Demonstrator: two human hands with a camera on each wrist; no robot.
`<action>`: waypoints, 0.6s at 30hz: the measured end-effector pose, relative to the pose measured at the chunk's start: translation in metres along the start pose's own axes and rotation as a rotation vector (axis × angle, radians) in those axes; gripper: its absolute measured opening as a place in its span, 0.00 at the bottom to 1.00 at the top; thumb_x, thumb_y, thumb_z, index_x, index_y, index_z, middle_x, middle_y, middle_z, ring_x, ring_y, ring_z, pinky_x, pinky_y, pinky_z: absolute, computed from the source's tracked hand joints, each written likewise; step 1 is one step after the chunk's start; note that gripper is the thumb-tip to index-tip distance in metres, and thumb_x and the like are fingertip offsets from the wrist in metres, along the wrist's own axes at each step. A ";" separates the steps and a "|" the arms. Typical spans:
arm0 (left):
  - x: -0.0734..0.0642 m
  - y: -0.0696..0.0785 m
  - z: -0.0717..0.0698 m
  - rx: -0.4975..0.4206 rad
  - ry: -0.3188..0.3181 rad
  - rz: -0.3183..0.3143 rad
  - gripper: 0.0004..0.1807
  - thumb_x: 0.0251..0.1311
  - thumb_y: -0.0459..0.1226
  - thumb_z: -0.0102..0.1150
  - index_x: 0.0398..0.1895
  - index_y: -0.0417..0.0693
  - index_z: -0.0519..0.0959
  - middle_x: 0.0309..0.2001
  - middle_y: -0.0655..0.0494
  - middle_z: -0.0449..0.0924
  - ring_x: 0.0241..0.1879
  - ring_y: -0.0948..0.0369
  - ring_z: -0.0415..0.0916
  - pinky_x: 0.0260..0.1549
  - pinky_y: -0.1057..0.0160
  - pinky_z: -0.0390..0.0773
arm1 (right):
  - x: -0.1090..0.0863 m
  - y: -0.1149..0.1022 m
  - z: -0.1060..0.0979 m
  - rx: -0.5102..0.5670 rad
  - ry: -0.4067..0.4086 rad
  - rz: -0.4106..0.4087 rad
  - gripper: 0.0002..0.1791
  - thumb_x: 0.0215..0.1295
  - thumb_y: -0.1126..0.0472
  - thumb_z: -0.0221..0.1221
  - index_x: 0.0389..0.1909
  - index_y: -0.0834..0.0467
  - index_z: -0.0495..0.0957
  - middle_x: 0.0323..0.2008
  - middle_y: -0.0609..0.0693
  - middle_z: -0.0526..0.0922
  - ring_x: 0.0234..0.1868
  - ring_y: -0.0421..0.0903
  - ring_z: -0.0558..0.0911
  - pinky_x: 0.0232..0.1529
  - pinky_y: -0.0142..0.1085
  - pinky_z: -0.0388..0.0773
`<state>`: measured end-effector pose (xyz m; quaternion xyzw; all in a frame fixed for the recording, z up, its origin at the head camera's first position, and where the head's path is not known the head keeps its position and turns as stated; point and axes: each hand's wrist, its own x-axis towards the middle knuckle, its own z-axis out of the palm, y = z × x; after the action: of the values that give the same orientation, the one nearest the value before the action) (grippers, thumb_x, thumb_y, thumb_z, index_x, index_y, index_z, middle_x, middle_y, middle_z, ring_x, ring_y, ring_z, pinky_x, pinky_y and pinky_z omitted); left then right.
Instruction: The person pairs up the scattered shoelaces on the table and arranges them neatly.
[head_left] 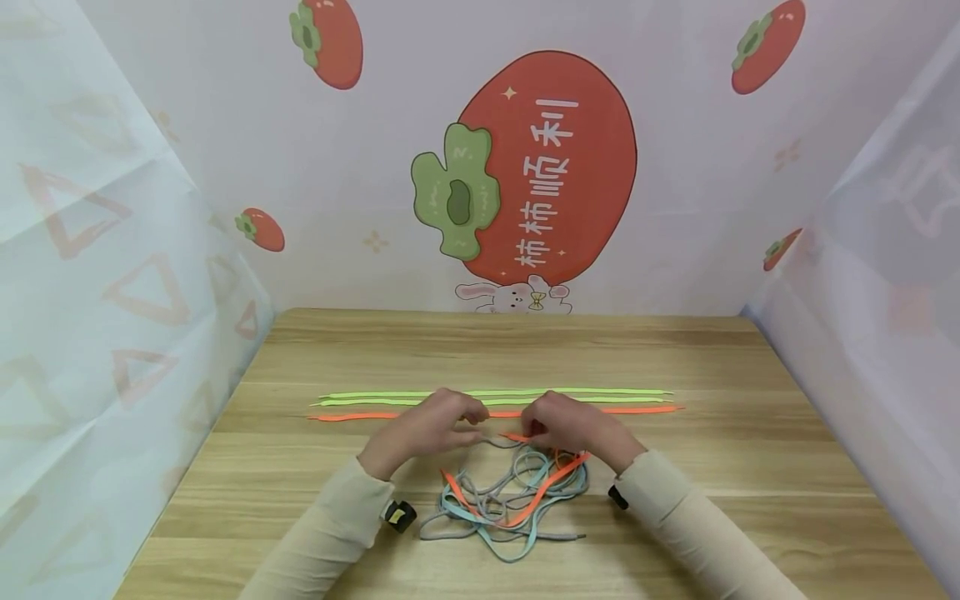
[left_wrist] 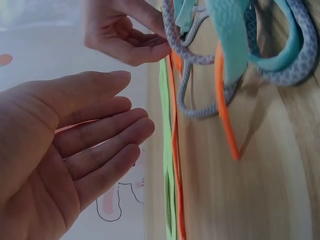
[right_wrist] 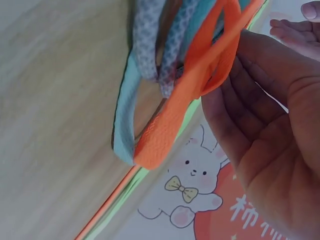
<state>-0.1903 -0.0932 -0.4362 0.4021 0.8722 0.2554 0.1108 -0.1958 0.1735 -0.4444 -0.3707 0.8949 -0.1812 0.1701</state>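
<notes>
My right hand point(head_left: 573, 425) pinches an orange shoelace point(right_wrist: 167, 122) at the far side of a tangled pile. Loops of that lace hang by the fingertips in the right wrist view, and its loose end point(left_wrist: 227, 122) dangles in the left wrist view. Mixed into the heap are light blue laces point(left_wrist: 227, 37) and grey patterned laces point(left_wrist: 295, 55). To the left of the pile, my left hand point(head_left: 442, 421) hovers with relaxed fingers and nothing in its grasp. Its palm and slightly bent fingers point(left_wrist: 107, 160) show plainly in the left wrist view.
Beyond the hands, two yellow-green shoelaces point(head_left: 600, 391) and one straight orange shoelace point(head_left: 352, 417) lie side by side across the wooden table point(head_left: 375, 350). A white printed backdrop point(head_left: 675, 250) rises at the table's back edge, with white sheets at both sides.
</notes>
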 end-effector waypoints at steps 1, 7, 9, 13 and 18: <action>0.002 0.000 0.002 -0.002 -0.002 0.005 0.14 0.70 0.36 0.68 0.54 0.40 0.86 0.51 0.47 0.90 0.51 0.53 0.87 0.54 0.52 0.86 | 0.001 0.000 0.001 -0.006 0.000 -0.007 0.07 0.72 0.66 0.66 0.33 0.52 0.85 0.30 0.41 0.84 0.29 0.31 0.76 0.36 0.29 0.78; 0.009 0.003 0.010 -0.020 -0.012 0.024 0.11 0.71 0.39 0.68 0.52 0.45 0.87 0.51 0.53 0.90 0.52 0.56 0.87 0.54 0.56 0.86 | 0.005 -0.007 0.000 0.023 0.013 -0.063 0.07 0.74 0.63 0.65 0.34 0.51 0.84 0.27 0.40 0.82 0.24 0.31 0.73 0.31 0.27 0.75; 0.011 0.003 0.012 -0.027 -0.008 0.035 0.10 0.72 0.40 0.67 0.50 0.47 0.88 0.50 0.54 0.91 0.51 0.57 0.87 0.53 0.57 0.86 | 0.006 -0.010 -0.002 0.058 0.011 -0.076 0.06 0.75 0.62 0.64 0.35 0.52 0.85 0.28 0.40 0.83 0.24 0.31 0.74 0.32 0.27 0.76; 0.015 0.004 0.014 -0.067 0.000 0.040 0.08 0.71 0.42 0.68 0.46 0.50 0.89 0.45 0.58 0.91 0.46 0.63 0.87 0.48 0.63 0.86 | 0.007 -0.016 -0.007 0.108 0.022 -0.101 0.06 0.75 0.62 0.64 0.36 0.52 0.85 0.29 0.40 0.84 0.25 0.31 0.76 0.33 0.28 0.78; 0.017 0.005 0.014 -0.107 0.033 0.042 0.07 0.73 0.41 0.65 0.40 0.49 0.90 0.36 0.58 0.91 0.28 0.73 0.75 0.32 0.72 0.77 | 0.007 -0.019 -0.010 0.145 0.048 -0.108 0.05 0.75 0.64 0.63 0.39 0.51 0.85 0.32 0.39 0.85 0.29 0.30 0.78 0.36 0.28 0.80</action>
<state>-0.1926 -0.0724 -0.4455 0.4094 0.8505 0.3106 0.1123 -0.1935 0.1575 -0.4277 -0.4008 0.8618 -0.2635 0.1651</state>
